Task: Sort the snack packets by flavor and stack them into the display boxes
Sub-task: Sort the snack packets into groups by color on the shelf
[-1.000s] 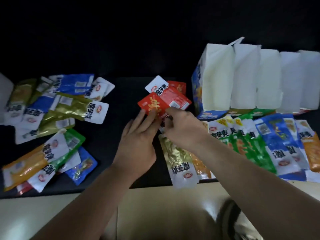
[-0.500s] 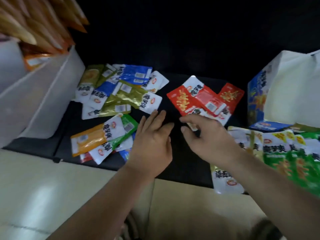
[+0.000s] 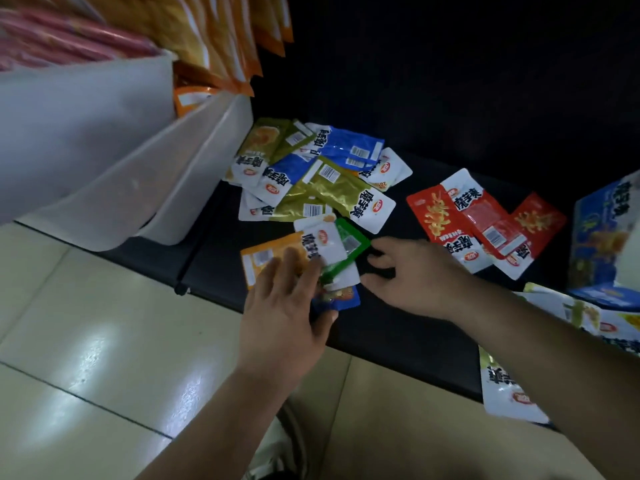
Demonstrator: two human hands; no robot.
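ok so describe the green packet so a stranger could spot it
On the black table, find the small heap between the left hand and right hand. The green packet sticks out from under the white end of an orange packet. It is the only green one there.

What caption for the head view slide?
Left hand and right hand reach for mixed snack packets; red packets lie apart.

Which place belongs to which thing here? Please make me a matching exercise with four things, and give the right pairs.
Things:
1. red packets
2. orange packet
3. blue display box
4. white bins

Places:
A. far left, with packets standing in them
B. right edge of the picture
C. partly under the fingers of the left hand
D. on the black surface just beyond the right hand

Pairs: 1-D, 2-C, 3-B, 4-A
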